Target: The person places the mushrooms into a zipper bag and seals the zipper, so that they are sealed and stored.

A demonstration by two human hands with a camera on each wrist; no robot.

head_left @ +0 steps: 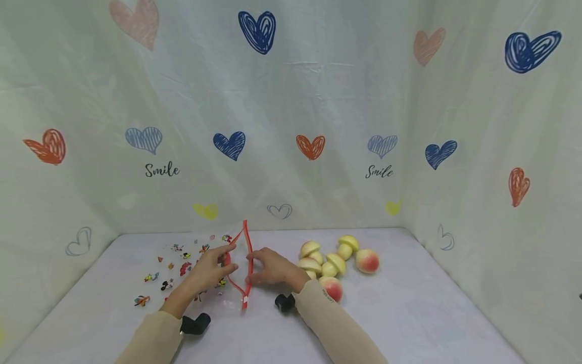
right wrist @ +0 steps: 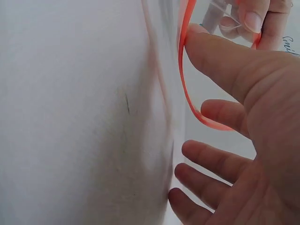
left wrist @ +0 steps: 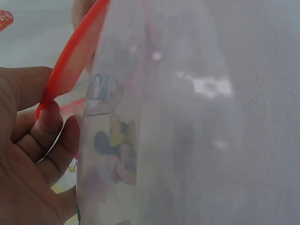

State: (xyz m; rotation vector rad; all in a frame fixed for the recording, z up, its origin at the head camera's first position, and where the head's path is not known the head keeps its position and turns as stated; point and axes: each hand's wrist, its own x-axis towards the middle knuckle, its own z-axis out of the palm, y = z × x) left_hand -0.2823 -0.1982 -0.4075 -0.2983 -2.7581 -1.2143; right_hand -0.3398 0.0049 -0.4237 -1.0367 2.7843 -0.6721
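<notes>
A clear plastic zip bag [head_left: 248, 240] with a red-edged mouth and cartoon figures printed on it lies toward the left of the table, its mouth gaping. My left hand [head_left: 209, 270] pinches the left red edge between thumb and forefinger, plain in the left wrist view. At the opposite red edge [right wrist: 183, 70], my right hand [head_left: 275, 268] holds on with thumb and forefinger set apart along it, the other fingers loosely bent. Through the film in the left wrist view, a printed mouse figure [left wrist: 119, 150] shows. I see nothing inside the bag.
Right of my right hand lie several pale yellow mushroom-shaped pieces [head_left: 336, 263], with a red-and-cream peach [head_left: 367, 261] beyond them and another peach [head_left: 332, 288] near my sleeve. A heart-patterned curtain [head_left: 291, 111] encloses the white table [head_left: 409, 313] at back and sides.
</notes>
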